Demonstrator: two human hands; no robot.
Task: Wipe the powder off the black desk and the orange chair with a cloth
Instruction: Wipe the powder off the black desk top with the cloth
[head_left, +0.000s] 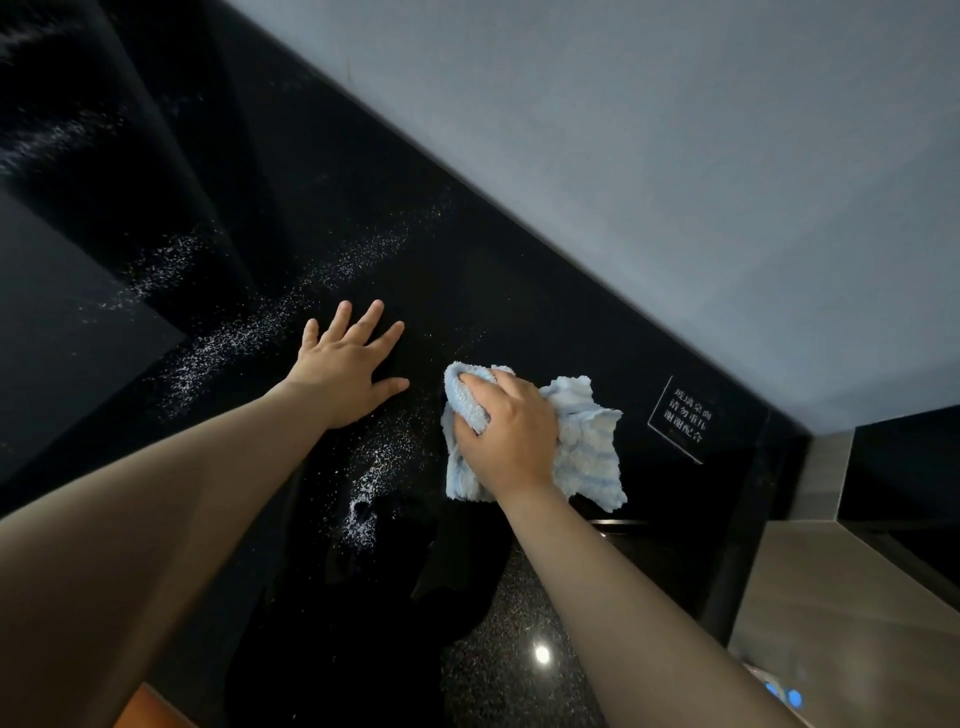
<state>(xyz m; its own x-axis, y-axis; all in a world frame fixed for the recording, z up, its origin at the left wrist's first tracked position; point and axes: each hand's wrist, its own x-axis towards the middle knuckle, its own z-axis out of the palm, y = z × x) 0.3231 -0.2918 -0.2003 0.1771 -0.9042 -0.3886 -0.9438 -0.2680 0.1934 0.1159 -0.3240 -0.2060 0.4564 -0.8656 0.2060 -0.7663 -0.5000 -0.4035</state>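
— How far along is the wiping, would you say?

— Early, I'd judge. At the bottom left corner there is only an orange sliver (148, 709). It may be the chair, but I can't tell, nor whether it has powder on it.

— And the desk?

— The powder (218, 353) lies in a pale speckled band from the upper left of the frame down toward the middle. A thicker patch sits at lower centre. All of that is left to do.

— The hands?

— The left hand (345, 371) lies flat on the black desk (467, 291), fingers spread and holding nothing, just beside the band. To its right, the right hand (506, 441) has its fingers curled over a bunched cloth (587, 447), pressing it on the desktop at centre right.

— What's the cloth like?

— Pale blue, fluffy and crumpled, with a loose flap spilling out to the right of the knuckles.

— And past it?

— Toward the white-lettered sign (688, 415) the surface looks dark and powder-free, so that end seems done.
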